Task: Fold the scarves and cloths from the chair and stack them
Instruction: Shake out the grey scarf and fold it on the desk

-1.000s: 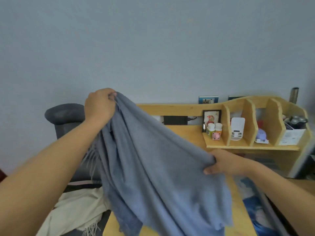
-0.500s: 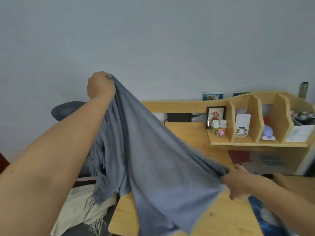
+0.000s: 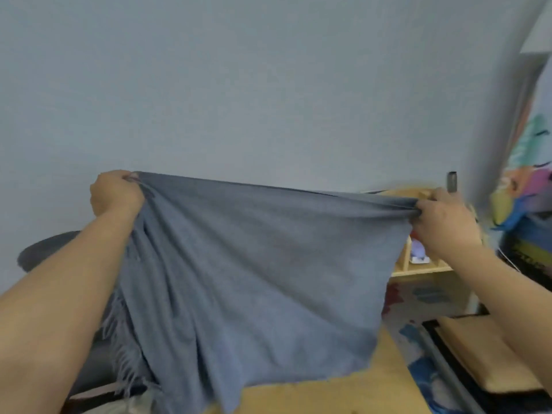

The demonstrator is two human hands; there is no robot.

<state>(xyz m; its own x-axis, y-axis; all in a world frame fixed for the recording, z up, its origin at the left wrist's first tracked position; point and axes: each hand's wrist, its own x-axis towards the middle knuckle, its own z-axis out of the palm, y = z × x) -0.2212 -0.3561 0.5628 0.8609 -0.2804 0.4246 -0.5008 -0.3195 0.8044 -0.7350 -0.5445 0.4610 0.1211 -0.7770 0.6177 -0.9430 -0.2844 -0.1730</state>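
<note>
While the blue-grey scarf point(image 3: 254, 264) hangs stretched in the air above the table point(image 3: 373, 389), the left hand point(image 3: 115, 192) bunches one top corner in its grip and the right hand point(image 3: 445, 219) pinches the other. No fold is made yet. A pale cloth point(image 3: 119, 406), possibly another scarf, waits on the chair point(image 3: 44, 252); no stack shows.

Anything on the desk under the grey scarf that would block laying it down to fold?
Nothing visible does. Both the left hand and the right hand grip the grey scarf, stretched above the wooden desk. The bare strip below its hem shows no objects, but the scarf hides most of the desk.
</note>
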